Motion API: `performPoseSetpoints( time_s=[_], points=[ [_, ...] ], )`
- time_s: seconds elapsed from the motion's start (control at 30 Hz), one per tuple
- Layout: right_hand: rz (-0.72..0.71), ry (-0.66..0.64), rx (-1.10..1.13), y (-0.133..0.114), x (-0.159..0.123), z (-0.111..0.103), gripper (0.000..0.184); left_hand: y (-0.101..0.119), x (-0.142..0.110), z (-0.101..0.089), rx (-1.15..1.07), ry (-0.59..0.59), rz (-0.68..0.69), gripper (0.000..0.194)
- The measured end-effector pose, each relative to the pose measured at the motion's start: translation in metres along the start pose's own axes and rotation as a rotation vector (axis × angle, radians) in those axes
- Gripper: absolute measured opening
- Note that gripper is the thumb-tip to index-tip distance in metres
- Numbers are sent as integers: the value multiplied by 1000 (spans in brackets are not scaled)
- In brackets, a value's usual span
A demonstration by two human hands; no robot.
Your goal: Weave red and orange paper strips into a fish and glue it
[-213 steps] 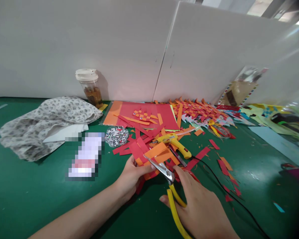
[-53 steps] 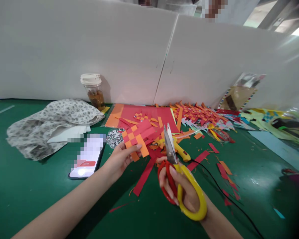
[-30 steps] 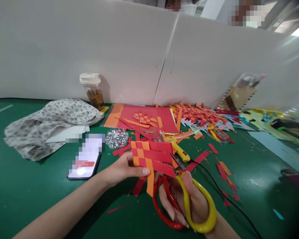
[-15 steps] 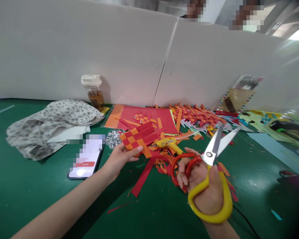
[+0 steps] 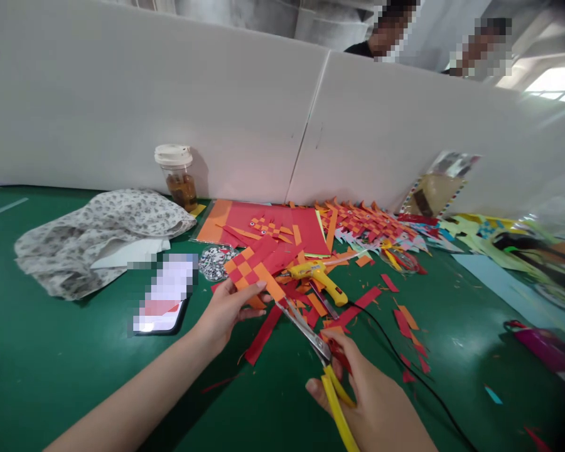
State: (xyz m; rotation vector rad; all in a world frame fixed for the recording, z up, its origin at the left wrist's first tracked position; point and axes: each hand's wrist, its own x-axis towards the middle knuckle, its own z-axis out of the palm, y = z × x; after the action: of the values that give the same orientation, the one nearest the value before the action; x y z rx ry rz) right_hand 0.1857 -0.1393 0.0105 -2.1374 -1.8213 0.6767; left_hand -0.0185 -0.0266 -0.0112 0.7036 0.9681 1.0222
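Between thumb and fingers, my left hand [image 5: 228, 311] grips a woven red-and-orange paper piece [image 5: 245, 269], checkered at one end with loose strips at the far side. My right hand [image 5: 365, 383] holds scissors [image 5: 321, 345] with yellow and red handles. Their blades point up and left, with the tips at the lower right corner of the woven piece; whether they touch the paper I cannot tell. Just behind lies a yellow glue gun [image 5: 317, 276] among red and orange paper scraps [image 5: 263, 333].
On the left are a phone [image 5: 167, 292], a patterned cloth [image 5: 106, 235] and a lidded drink cup [image 5: 179, 176]. Red paper sheets [image 5: 306, 226] and finished woven fish [image 5: 365, 220] lie near the white partition [image 5: 136, 94]. A black cord [image 5: 405, 358] crosses the green table. Two people are beyond the partition.
My right hand has turned over and moved left and down, bringing the scissors from pointing up and away to the woven paper's corner. The scissor blades are closer together. My left hand keeps its grip.
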Motion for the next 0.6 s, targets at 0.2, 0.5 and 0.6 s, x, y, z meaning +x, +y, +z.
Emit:
performPoseSetpoints(
  time_s=[0.2, 0.5, 0.6],
  points=[
    [84, -9, -124, 0, -6, 4, 58, -14, -9, 6, -118, 44, -29, 35],
    [65, 66, 362, 15, -10, 4, 41, -19, -17, 12, -55, -11, 1, 45],
    [62, 182, 627, 11, 1, 11, 46, -24, -20, 14, -9, -65, 16, 42]
  ],
)
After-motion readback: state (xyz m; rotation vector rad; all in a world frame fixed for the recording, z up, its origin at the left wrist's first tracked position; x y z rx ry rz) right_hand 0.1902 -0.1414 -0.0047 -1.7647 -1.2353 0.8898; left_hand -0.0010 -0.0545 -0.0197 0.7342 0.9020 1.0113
